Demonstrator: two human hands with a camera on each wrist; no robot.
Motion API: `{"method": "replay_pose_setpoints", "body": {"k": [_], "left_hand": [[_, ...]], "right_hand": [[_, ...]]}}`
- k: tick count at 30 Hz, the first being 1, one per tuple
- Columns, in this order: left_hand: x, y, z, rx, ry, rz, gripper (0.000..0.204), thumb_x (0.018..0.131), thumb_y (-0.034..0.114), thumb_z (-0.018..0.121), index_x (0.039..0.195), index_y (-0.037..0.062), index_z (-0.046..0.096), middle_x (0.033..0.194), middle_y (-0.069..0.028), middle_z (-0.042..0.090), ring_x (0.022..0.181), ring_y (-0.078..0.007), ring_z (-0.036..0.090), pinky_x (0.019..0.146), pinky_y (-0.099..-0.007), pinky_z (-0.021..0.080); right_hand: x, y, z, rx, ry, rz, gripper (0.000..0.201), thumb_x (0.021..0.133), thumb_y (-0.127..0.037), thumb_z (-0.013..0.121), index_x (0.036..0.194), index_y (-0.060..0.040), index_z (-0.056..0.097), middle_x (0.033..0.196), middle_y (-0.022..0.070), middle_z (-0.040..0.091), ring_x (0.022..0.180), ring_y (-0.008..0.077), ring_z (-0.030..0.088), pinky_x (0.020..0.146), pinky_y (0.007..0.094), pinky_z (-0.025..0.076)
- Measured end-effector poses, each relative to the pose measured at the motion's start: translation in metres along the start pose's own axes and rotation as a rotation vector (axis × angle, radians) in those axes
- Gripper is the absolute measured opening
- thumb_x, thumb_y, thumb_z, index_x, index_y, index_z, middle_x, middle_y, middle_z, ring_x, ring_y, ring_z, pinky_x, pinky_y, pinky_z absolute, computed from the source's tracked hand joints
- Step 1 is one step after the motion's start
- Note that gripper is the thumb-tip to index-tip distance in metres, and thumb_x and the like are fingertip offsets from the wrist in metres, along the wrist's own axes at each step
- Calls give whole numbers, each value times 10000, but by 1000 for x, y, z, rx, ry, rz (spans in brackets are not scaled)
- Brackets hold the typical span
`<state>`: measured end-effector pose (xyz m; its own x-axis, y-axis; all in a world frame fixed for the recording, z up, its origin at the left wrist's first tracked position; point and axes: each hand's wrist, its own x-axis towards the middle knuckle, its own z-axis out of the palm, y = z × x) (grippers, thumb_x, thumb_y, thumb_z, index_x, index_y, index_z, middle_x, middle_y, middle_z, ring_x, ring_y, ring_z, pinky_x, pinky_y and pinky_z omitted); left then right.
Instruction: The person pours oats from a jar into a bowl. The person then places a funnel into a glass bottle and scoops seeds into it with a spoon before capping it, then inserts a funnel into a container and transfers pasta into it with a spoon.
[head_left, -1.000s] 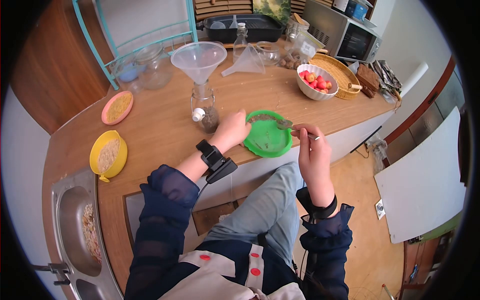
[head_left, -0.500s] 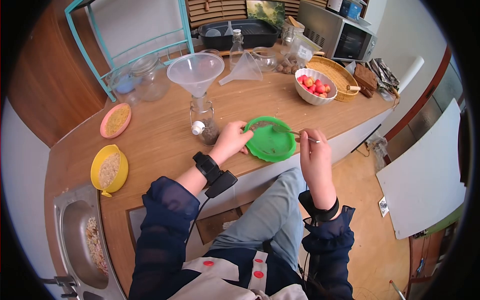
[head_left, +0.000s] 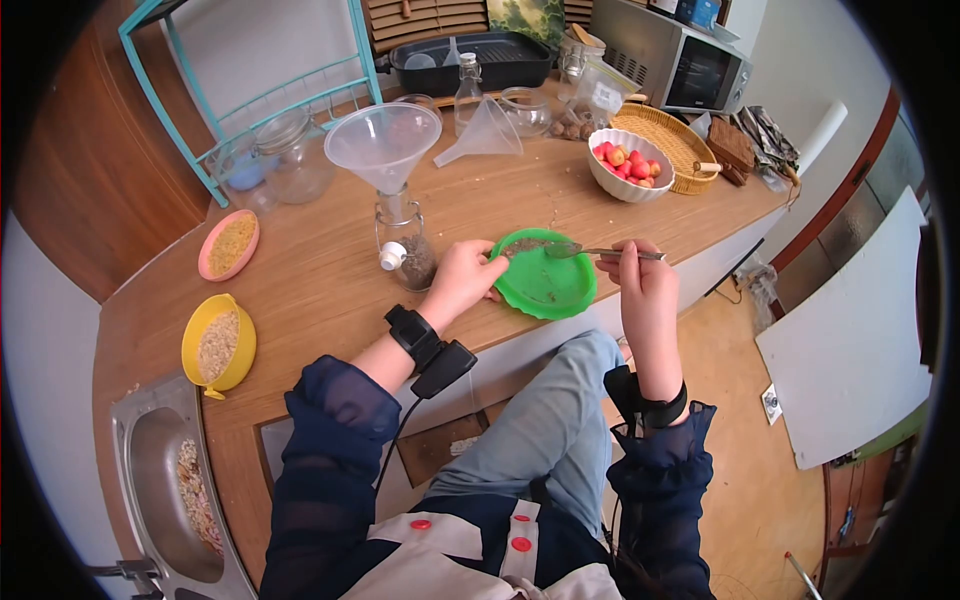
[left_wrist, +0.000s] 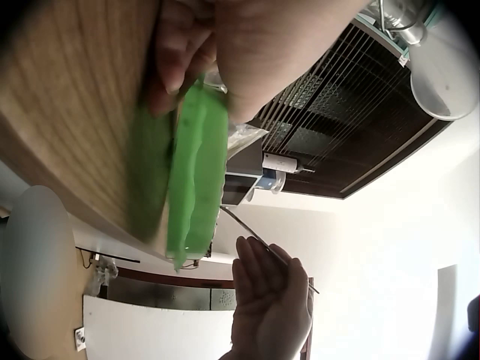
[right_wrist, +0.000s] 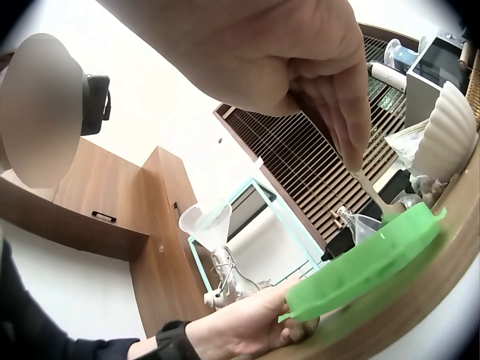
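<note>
Head view took in tan floor (head_left: pixel 735 480) and a wooden counter (head_left: pixel 310 262), where a careless left wrist could have toppled the bottle (head_left: pixel 416 264) under its funnel (head_left: pixel 382 148). The green dish (head_left: pixel 557 282) was at the front edge, rim pinched by the left hand (head_left: pixel 461 280); the right hand (head_left: pixel 650 288) pinched a spoon (head_left: pixel 592 251). Over-tilting might have spilled dark grains (head_left: pixel 523 246).

Sheer navy sleeves (head_left: pixel 325 470), black wrist straps (head_left: pixel 415 338), black cable (head_left: pixel 401 428), beige panels (head_left: pixel 452 538) with red buttons (head_left: pixel 521 545), blue jeans (head_left: pixel 540 410)
</note>
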<state>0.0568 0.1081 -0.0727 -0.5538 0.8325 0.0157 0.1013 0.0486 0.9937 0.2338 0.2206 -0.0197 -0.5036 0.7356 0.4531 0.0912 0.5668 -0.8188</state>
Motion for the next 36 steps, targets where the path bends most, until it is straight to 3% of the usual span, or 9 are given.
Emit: {"method": "replay_pose_setpoints", "body": {"k": [4,14,20,25,36], "left_hand": [[1,-2,-1,25,20,20,253,795,118,517,930,-94,552,619,-99,595,487,-118,578,431,-220,460],[3,-7,1,39,39,98,264,806,136,505,963,-72,554,614,-74,593,452,-97,548,419,-217,441],[4,-8,1,30,40,87,269,813,152,511,978,-56,555,615,-61,589,444,-87,524,411,-214,421],[6,-9,0,57,43,96,271,825,160,512,994,-48,551,601,-46,572,438,-76,494,407,-211,397],[6,-13,0,41,53,119,285,843,184,508,1010,-45,541,614,-42,572,465,-72,507,414,-211,410]], "right_hand": [[0,-2,3,-13,5,-10,254,885,-137,415,802,65,546,703,133,614,687,213,628,588,275,455],[-6,10,12,65,29,-16,268,883,-128,409,761,68,546,726,107,617,667,190,617,583,264,446],[-13,22,12,242,-7,19,257,898,-128,389,845,62,554,758,118,617,714,164,610,635,252,468],[-12,23,5,462,-102,120,293,911,-134,368,896,111,528,911,117,560,825,206,608,730,264,495],[-8,19,0,561,-182,216,271,918,-168,361,944,67,494,931,159,585,863,227,608,734,271,496]]}}
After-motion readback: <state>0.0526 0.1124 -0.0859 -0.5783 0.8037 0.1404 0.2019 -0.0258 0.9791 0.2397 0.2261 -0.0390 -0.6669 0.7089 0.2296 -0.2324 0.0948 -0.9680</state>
